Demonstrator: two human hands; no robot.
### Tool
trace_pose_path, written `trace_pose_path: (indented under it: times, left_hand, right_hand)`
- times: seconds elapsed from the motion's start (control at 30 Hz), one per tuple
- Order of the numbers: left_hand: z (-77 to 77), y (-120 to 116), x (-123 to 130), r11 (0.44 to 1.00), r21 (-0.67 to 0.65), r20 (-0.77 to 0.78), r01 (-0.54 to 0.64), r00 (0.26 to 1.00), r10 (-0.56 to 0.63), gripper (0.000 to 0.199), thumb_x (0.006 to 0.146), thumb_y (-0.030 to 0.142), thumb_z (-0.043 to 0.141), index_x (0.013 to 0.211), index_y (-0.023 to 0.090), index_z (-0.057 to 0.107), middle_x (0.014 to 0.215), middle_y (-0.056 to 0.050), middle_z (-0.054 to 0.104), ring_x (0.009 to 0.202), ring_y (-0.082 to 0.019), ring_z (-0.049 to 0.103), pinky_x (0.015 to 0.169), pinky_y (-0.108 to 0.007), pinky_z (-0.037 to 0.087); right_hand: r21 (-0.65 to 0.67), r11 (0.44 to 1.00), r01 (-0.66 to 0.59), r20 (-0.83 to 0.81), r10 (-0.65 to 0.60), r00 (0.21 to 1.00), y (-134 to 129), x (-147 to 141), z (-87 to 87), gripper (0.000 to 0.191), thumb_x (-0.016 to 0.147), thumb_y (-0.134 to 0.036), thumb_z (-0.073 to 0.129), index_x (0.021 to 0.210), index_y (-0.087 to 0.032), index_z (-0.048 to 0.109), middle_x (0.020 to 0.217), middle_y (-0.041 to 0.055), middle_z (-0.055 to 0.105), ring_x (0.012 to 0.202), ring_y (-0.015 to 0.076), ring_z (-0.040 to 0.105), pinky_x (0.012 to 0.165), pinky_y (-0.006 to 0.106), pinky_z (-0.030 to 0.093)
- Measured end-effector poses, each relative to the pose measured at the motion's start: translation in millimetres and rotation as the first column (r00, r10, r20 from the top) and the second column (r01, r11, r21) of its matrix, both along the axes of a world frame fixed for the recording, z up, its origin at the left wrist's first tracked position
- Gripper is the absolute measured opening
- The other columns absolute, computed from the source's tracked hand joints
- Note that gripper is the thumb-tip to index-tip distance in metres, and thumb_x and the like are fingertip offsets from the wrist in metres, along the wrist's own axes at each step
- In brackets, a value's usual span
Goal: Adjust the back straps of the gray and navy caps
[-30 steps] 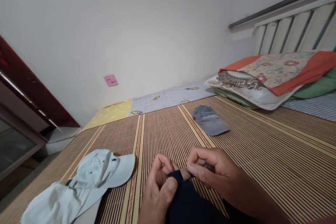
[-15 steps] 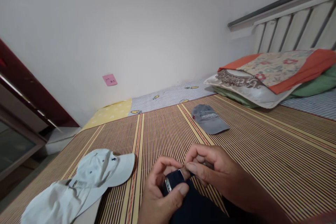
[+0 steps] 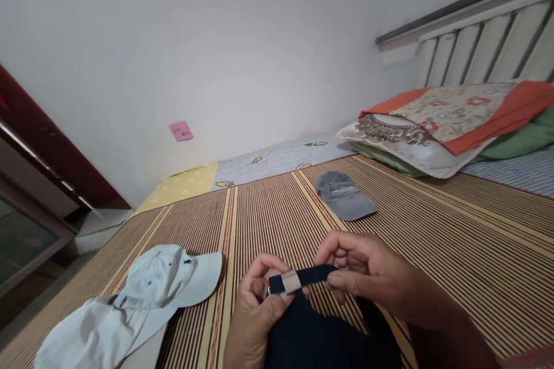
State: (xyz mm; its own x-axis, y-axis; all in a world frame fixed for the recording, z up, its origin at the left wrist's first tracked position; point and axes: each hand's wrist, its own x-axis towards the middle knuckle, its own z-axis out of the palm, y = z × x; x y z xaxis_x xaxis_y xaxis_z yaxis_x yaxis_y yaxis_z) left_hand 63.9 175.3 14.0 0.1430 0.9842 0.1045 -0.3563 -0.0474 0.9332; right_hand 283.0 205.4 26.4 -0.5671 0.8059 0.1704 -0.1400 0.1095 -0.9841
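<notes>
A dark navy cap (image 3: 320,334) lies low in the view, partly cut off by the bottom edge. Its adjusting strap (image 3: 312,275) is stretched sideways between my hands, with a metallic buckle piece (image 3: 291,281) around it. My left hand (image 3: 262,300) is closed on the buckle end, thumb below and index finger above. With thumb and fingers, my right hand (image 3: 361,271) pinches the strap's free end. A grey cap (image 3: 346,196) rests on the mat beyond my hands. To the left lie pale caps (image 3: 160,279), one overlapping another.
A striped bamboo mat (image 3: 268,219) covers the bed. Pillows with an orange floral cover (image 3: 467,106) are stacked at the right, below a white radiator (image 3: 485,46). The wall behind carries a pink note (image 3: 180,131). A dark red door frame (image 3: 52,144) stands at far left.
My right hand has moved right and slightly up, drawing out the strap's end. The strap now lies visibly straight between my hands, and the buckle piece has turned. The other caps have not moved.
</notes>
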Motion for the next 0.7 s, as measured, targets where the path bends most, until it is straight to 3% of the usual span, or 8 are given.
trace_pose_path:
  times: [0.17, 0.33, 0.57, 0.7]
  left_hand:
    - [-2.2, 2, 0, 1.000, 0.020, -0.043, 0.017, 0.999, -0.017, 0.041, 0.068, 0.047, 0.093, 0.086, 0.021, 0.066, 0.068, 0.002, 0.070, 0.066, -0.014, 0.063, 0.066, -0.024, 0.043]
    - [-8.9, 7, 1, 0.997, 0.044, 0.004, 0.069, 0.998, -0.069, 0.040, 0.068, 0.046, 0.094, 0.085, 0.021, 0.067, 0.072, 0.002, 0.074, 0.064, -0.010, 0.065, 0.063, -0.019, 0.041]
    - [-1.1, -1, 4, 0.989, -0.073, 0.153, 0.125, 0.982, -0.113, 0.031, 0.070, 0.033, 0.095, 0.086, 0.023, 0.071, 0.075, 0.002, 0.078, 0.068, -0.010, 0.068, 0.067, -0.017, 0.048]
    - [1.1, -2, 5, 0.994, -0.049, 0.094, 0.096, 0.991, -0.091, 0.032, 0.071, 0.036, 0.094, 0.086, 0.022, 0.070, 0.073, 0.001, 0.077, 0.067, -0.009, 0.067, 0.066, -0.016, 0.047]
  right_hand:
    - [-0.002, 1.000, 0.002, -0.060, -0.002, 0.998, -2, -8, 0.3, 0.015, 0.092, -0.030, 0.073, 0.098, -0.017, 0.069, 0.080, -0.0013, 0.066, 0.067, 0.0087, 0.061, 0.063, 0.021, 0.048]
    - [-0.023, 0.999, 0.029, -0.071, -0.031, 0.997, -7, -16, 6.6, 0.016, 0.090, -0.032, 0.075, 0.095, -0.017, 0.069, 0.075, -0.0024, 0.065, 0.064, 0.0090, 0.060, 0.060, 0.021, 0.047]
    - [0.154, 0.980, 0.125, 0.061, -0.136, 0.989, -10, -14, 10.5, 0.009, 0.093, -0.028, 0.070, 0.097, -0.020, 0.073, 0.083, -0.0010, 0.070, 0.075, 0.0112, 0.061, 0.065, 0.023, 0.044]
    - [0.169, 0.977, 0.132, 0.061, -0.144, 0.988, -14, -14, 12.1, 0.011, 0.094, -0.031, 0.069, 0.097, -0.021, 0.073, 0.083, -0.0009, 0.072, 0.073, 0.0117, 0.061, 0.063, 0.024, 0.043]
